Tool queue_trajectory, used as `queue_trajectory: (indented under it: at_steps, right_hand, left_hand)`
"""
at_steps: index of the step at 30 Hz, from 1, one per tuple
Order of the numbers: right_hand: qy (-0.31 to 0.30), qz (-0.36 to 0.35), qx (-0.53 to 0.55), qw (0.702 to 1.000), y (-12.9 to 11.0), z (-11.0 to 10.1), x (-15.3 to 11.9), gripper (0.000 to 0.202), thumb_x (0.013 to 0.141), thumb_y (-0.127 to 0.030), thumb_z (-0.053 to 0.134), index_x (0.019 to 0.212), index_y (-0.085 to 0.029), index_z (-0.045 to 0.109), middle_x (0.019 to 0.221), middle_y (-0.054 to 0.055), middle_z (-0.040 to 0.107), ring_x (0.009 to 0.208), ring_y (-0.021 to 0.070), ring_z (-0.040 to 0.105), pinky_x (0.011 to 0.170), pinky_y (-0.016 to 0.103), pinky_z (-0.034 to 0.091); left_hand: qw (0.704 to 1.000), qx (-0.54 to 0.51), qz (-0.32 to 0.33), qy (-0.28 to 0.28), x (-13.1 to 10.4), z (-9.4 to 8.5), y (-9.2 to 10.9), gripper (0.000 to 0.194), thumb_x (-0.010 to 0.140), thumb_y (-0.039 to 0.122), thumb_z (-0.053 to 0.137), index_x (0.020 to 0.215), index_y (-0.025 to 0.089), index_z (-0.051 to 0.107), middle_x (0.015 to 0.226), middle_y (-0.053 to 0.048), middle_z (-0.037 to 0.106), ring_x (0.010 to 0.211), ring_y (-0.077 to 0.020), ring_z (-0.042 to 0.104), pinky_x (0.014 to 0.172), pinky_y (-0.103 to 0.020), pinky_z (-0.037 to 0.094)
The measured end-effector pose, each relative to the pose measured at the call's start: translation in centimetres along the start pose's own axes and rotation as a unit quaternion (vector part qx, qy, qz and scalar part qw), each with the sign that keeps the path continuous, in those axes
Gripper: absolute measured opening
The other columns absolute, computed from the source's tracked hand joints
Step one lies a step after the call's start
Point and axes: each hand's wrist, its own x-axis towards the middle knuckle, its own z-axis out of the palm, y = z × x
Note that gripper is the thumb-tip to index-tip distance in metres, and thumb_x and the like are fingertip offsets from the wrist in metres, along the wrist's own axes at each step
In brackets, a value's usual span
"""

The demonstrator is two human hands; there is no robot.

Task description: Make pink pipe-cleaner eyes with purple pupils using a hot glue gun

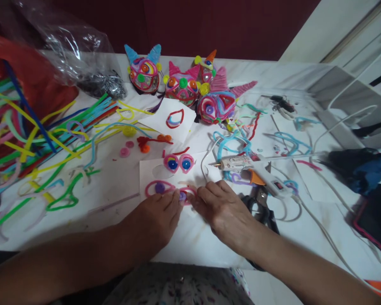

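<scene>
Pink loops [147,186], two of them, lie on the white card [146,167], one purple coil [160,188] in each; now the left hand [161,216], fingers together, bears down at the second coil, apparently to steady it, while the right hand [224,207] curls at that loop's outer end. Whether either pinches, I can't tell. One glue gun [238,163] lies alongside, presumably for easy reach; four masks [216,108] sit behind, seemingly out of the way.

A clear plastic bag [73,46] with something dark inside lies at the back left, beside a red bag [25,63]. A dark red panel [209,25] rises behind. At right, a dark bundle [343,167] lies near a black, red-edged object [376,220].
</scene>
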Motion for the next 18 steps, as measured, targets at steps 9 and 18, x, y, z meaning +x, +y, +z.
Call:
queue_trajectory:
  at_steps: [9,18]
  right_hand:
    - [-0.007,-0.007,0.003,1.000,-0.09,-0.25,0.09,0.014,0.093,-0.014,0.064,0.106,-0.013,0.070,0.089,0.005,0.067,0.078,0.0210,0.048,0.070,0.039,0.030]
    - [0.005,0.003,0.011,1.000,-0.18,-0.04,0.10,0.007,0.094,-0.015,0.064,0.097,-0.015,0.071,0.086,0.004,0.067,0.077,0.0209,0.049,0.070,0.038,0.032]
  left_hand:
    - [0.999,-0.016,-0.011,0.036,0.16,0.49,-0.04,0.025,0.094,0.017,0.059,0.116,0.007,0.067,0.118,-0.019,0.073,0.108,-0.0271,0.067,0.085,-0.038,0.054]
    - [0.999,-0.013,-0.020,0.048,0.44,0.41,-0.29,0.026,0.094,0.012,0.056,0.117,0.004,0.066,0.108,-0.016,0.075,0.100,-0.0249,0.069,0.080,-0.037,0.053]
